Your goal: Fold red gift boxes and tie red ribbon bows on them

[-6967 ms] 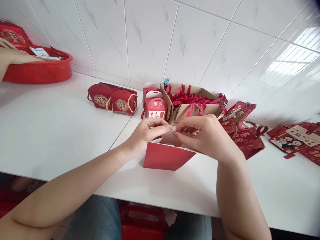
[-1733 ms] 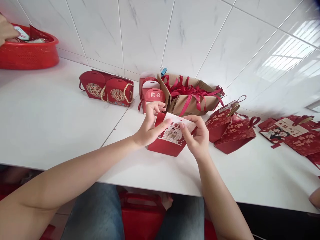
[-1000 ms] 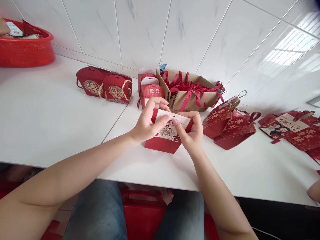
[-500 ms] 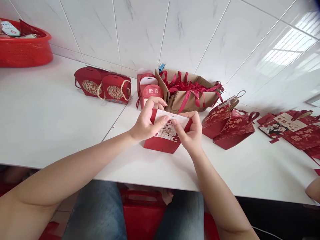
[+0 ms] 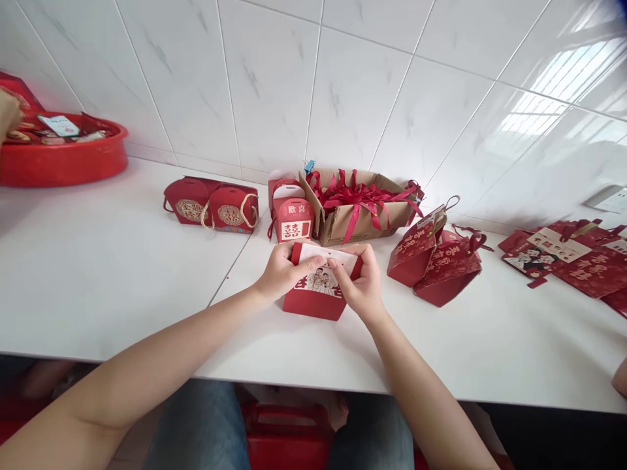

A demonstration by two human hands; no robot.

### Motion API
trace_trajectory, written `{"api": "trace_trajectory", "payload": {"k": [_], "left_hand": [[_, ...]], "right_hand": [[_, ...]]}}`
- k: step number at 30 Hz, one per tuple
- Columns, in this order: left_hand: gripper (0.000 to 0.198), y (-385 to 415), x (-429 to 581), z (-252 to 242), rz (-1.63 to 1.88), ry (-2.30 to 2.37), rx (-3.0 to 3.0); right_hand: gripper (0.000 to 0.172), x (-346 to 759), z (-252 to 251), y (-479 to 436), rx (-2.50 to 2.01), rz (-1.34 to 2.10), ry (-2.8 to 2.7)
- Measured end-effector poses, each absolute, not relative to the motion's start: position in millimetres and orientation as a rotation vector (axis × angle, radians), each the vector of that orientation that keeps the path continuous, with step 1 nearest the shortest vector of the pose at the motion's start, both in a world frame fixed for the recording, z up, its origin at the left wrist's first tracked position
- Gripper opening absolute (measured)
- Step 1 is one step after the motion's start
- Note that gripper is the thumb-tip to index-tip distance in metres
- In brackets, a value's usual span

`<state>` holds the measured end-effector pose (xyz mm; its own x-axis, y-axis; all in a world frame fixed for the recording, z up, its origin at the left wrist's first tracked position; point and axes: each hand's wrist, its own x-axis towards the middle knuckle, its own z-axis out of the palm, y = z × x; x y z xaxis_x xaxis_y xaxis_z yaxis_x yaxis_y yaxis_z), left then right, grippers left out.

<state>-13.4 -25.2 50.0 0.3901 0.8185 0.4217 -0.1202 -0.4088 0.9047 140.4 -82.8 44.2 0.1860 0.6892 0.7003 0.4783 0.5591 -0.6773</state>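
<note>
A red paper gift box [image 5: 313, 305] with a white printed panel and a drawn couple stands on the white table [image 5: 147, 294] in front of me. My left hand [image 5: 287, 271] grips its upper left edge, thumb on the front and fingers behind. My right hand [image 5: 361, 281] holds the upper right edge the same way. Both thumbs nearly meet at the top of the panel. Behind the box sits a cardboard carton [image 5: 343, 225] filled with dark red ribbons [image 5: 360, 199].
Red boxes with rope handles [image 5: 215, 203] and a small red box [image 5: 292, 219] stand behind to the left. Red handled boxes [image 5: 448, 267] and flat red cartons [image 5: 563, 258] lie right. A red plastic basket [image 5: 63, 163] is far left, beside another person's hand [image 5: 8, 111].
The view has tilted up, so everything sits lower in it. My hands still hold the box top, with the left fingers now lowered behind it. Another person's hand has appeared at the basket.
</note>
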Motion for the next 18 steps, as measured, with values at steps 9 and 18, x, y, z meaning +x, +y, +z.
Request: {"api": "trace_trajectory", "payload": {"k": [9, 18], "left_hand": [[0.029, -24.3, -15.2, 52.9, 1.155, 0.665, 1.656], [0.032, -25.5, -14.6, 53.8, 1.126, 0.675, 1.669]], "right_hand": [[0.019, 139.1, 39.9, -80.0, -1.031, 0.252, -1.449], [0.014, 139.4, 39.4, -79.3, -1.010, 0.250, -1.460]]}}
